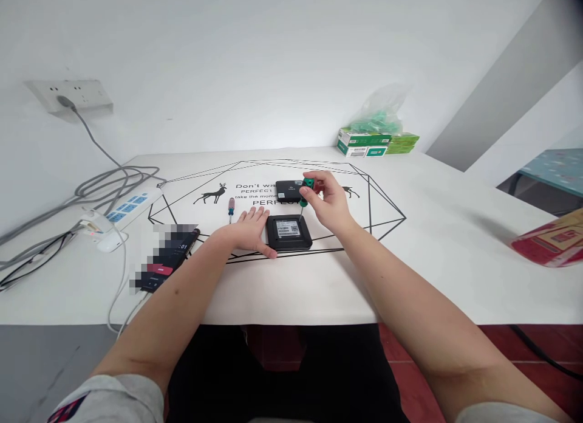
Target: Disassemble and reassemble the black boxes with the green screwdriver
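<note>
A black square device [289,232] with a white label lies on the white table mat. My left hand [248,230] rests flat at its left side, fingers spread, thumb by the near left corner. Above the device's right side, my right hand [324,198] grips a green-handled screwdriver [308,183], held upright with its tip at the device's upper right corner. Just behind sits a second black box [288,191], partly covered by the screwdriver and fingers. A small screwdriver with a red and blue handle [231,206] lies beyond my left hand.
A phone [182,253] lies by my left forearm. Power strips [134,207] and cables [98,183] spread over the left side. Green and white boxes [364,138] under a plastic bag [381,110] stand at the back. A red package [549,240] is at the right edge.
</note>
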Demonstrator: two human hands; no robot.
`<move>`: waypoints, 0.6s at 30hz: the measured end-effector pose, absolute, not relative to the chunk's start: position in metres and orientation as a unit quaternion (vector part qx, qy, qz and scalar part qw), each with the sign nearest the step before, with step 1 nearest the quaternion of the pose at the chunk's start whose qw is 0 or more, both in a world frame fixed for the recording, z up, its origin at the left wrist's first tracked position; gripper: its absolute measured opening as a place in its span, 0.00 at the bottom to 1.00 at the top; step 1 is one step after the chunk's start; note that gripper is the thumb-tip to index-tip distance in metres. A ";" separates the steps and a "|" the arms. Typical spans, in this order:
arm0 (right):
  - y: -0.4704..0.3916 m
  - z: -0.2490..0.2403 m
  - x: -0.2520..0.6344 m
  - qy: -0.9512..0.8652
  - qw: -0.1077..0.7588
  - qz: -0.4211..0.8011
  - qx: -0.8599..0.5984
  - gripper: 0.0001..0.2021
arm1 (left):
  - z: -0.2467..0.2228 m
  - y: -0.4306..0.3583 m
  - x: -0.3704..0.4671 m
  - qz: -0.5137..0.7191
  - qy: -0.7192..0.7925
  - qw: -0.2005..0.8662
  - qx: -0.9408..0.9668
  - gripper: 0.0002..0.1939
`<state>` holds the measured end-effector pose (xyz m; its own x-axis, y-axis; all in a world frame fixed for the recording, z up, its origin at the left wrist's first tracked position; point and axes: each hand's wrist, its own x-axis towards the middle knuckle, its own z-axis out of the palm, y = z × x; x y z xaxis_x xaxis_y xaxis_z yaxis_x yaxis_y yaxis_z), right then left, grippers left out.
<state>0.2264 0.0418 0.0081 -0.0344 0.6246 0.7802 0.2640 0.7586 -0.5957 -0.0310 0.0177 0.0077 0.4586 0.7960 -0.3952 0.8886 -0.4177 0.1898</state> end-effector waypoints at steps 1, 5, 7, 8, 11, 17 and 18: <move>0.042 0.008 0.226 -0.703 0.618 0.148 -0.319 0.15 | 0.008 0.018 -0.031 -0.125 0.506 0.187 0.832 0.85; 0.045 0.004 0.224 -0.698 0.621 0.161 -0.319 0.16 | 0.008 0.018 -0.030 -0.128 0.506 0.186 0.833 0.86; 0.045 0.002 0.224 -0.699 0.620 0.167 -0.315 0.19 | 0.007 0.019 -0.031 -0.125 0.503 0.189 0.834 0.86; 0.045 0.001 0.224 -0.702 0.617 0.171 -0.313 0.20 | 0.006 0.019 -0.031 -0.123 0.502 0.190 0.834 0.86; 0.043 0.000 0.224 -0.709 0.608 0.191 -0.302 0.21 | 0.005 0.020 -0.032 -0.116 0.502 0.194 0.835 0.86; 0.041 0.002 0.227 -0.695 0.606 0.269 -0.280 0.19 | 0.004 0.020 -0.034 -0.114 0.499 0.198 0.836 0.85; 0.042 0.003 0.227 -0.695 0.608 0.261 -0.282 0.20 | 0.004 0.020 -0.033 -0.115 0.499 0.198 0.836 0.85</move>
